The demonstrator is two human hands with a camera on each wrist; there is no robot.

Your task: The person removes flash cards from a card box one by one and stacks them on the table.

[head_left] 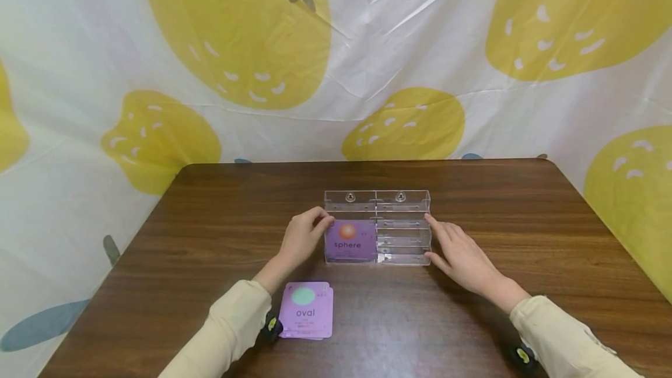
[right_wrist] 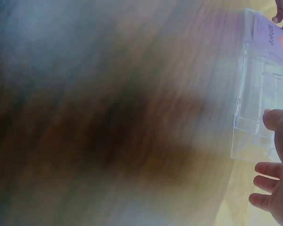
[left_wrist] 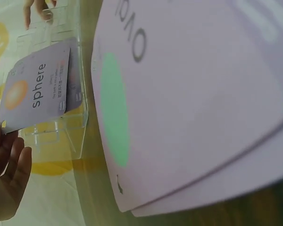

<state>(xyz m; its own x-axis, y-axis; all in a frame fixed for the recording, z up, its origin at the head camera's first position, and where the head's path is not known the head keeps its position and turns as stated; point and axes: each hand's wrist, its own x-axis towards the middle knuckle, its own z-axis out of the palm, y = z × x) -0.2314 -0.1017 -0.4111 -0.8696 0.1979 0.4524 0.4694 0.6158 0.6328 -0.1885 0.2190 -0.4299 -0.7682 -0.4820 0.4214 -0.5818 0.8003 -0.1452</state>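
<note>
A clear plastic card rack with two columns of tiered pockets stands on the table. My left hand pinches the upper left corner of a purple flashcard reading "sphere" between thumb and finger. That card is low in the rack's left column, and in the left wrist view another card shows behind it. At the rack's right side, my right hand touches the edge with thumb and index finger. Its other fingers extend loosely in the right wrist view. Nearer me, beside my left wrist, lies a small stack of purple cards topped by "oval".
The brown wooden table reaches back to a white cloth printed with yellow lemons. Dark wrist cameras sit under both sleeves, the left one against the card stack. The rack's right column holds no cards.
</note>
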